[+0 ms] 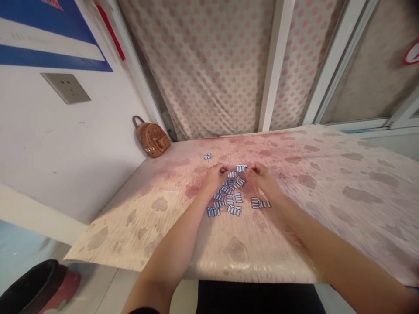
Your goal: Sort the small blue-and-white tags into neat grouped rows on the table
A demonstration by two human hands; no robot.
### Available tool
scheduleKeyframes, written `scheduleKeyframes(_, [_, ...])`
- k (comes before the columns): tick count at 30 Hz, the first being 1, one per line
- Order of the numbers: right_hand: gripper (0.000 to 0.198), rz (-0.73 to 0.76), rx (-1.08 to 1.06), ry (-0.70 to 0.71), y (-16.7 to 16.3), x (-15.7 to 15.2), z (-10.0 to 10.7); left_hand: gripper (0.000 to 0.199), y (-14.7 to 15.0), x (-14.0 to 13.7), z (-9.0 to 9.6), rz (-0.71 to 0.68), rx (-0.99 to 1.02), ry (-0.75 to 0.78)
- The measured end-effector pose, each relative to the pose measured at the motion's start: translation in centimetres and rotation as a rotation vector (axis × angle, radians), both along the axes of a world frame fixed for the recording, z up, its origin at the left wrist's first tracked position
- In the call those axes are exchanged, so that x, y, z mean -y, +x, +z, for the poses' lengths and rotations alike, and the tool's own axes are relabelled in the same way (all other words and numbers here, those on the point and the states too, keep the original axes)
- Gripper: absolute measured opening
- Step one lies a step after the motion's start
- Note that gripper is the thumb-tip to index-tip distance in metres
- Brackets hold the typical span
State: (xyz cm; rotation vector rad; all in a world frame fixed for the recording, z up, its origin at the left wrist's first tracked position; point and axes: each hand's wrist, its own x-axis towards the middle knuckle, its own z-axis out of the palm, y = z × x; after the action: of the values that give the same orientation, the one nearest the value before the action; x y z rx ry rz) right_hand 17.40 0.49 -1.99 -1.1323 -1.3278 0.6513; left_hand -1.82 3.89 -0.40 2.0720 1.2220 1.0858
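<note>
Small flat white pieces with blue edges and stripes lie in a loose pile (229, 189) on the table, some overlapping. My left hand (216, 176) is closed at the pile's upper left, thumb and finger pinched beside a pale striped piece (232, 174). What sits in that pinch is too small to make out. My right hand (261, 174) pinches the right end of a striped white piece (241, 168) at the far side of the pile. Two joined-looking pieces (261, 203) lie below my right hand. Farther back is a separate striped piece (207, 156).
A patterned cloth (160, 244) covers the table. A brown mini backpack (152, 138) stands at the back left corner against the wall. Behind the table hangs a dotted curtain (209, 65). A dark-lined bin (42, 288) stands on the floor at lower left.
</note>
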Motion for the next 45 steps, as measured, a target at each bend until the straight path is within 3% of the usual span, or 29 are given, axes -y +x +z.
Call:
scheduleKeyframes(5, [0.019, 0.059, 0.009, 0.036, 0.2, -0.6, -0.8, 0.004, 0.6, 0.4, 0.3, -0.073, 0.328, -0.112])
scheduleKeyframes(8, [0.019, 0.080, -0.011, 0.038, 0.1, -0.7, -1.0, 0.007, 0.9, 0.7, 0.3, -0.097, 0.400, -0.127])
scheduleKeyframes(18, [0.016, 0.104, 0.005, 0.035, -0.3, 0.0, -0.1, 0.015, 1.1, 1.0, 0.6, -0.141, 0.426, -0.184])
scheduleKeyframes(27, [0.019, 0.052, 0.026, 0.025, -0.4, 0.4, 0.5, 0.023, 1.4, 2.0, 0.4, -0.112, 0.431, -0.450])
scheduleKeyframes(45, [0.018, 0.043, 0.128, 0.053, -0.5, 0.4, -0.1, 0.030, 1.3, 1.7, 0.4, -0.141, 0.469, -0.447])
